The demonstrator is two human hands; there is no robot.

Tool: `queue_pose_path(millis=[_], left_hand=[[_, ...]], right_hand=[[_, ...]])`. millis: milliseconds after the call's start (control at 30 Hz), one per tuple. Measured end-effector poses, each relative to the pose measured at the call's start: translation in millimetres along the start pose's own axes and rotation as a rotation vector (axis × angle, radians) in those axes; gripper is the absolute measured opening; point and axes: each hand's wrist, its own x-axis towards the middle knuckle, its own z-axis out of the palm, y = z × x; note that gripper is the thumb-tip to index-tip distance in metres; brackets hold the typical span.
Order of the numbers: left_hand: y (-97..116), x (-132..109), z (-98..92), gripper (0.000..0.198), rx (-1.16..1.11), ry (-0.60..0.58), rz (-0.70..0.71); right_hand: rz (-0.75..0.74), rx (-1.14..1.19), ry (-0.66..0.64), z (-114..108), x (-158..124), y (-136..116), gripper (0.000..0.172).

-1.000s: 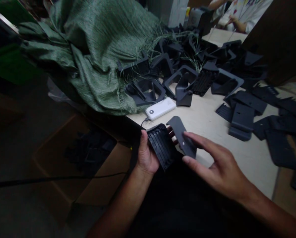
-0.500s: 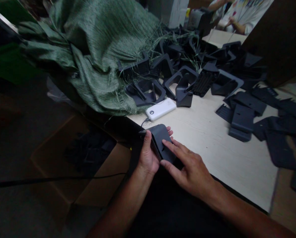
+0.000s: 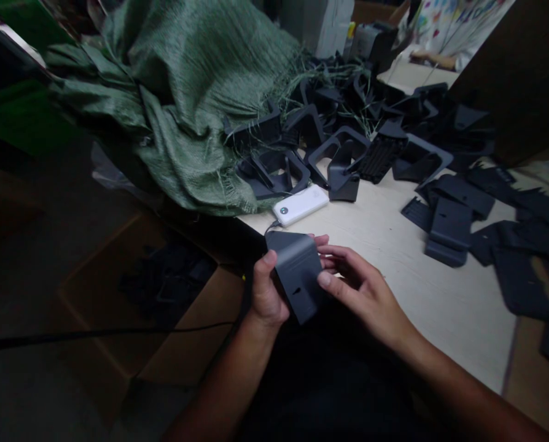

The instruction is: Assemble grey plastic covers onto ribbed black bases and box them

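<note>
No text legible; marks on the power bank (image 3: 301, 207) blurred.

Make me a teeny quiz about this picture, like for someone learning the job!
1. True or false: the person's left hand holds a bent, dark-grey plastic part.

2. What lies on the pale, flat tabletop?
A) a red round mug
B) a white, rounded rectangular device with a cable
C) a yellow rubber glove

3. Fill in: the open brown cardboard box of dark pieces is on the person's ____ side.

Key: 1. True; 2. B; 3. left.
</note>
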Motion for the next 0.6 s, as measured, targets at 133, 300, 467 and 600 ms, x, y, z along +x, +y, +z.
queue_pose_path(millis=[133, 300, 467, 600], left_hand=[[-10.9, -0.7, 3.5, 0.072, 0.121, -0.058, 0.011], [-5.9, 4.6, 10.2, 0.066, 0.043, 0.055, -0.023], [9.3, 11.8, 17.6, 0.026, 0.026, 0.401, 0.035], [2.1, 6.7, 22.5, 0.014, 0.195, 0.422, 0.152]], right_hand=[[0.142, 0.251, -0.075, 5.4, 10.8, -0.5, 0.035], [0.115, 0.282, -0.11, 8.8, 11.3, 2.0, 0.035], [0.077, 0.169, -0.16, 15.0, 0.8, 12.3, 0.031], [-0.078, 0.079, -0.026, 26.3, -5.3, 18.6, 0.026]])
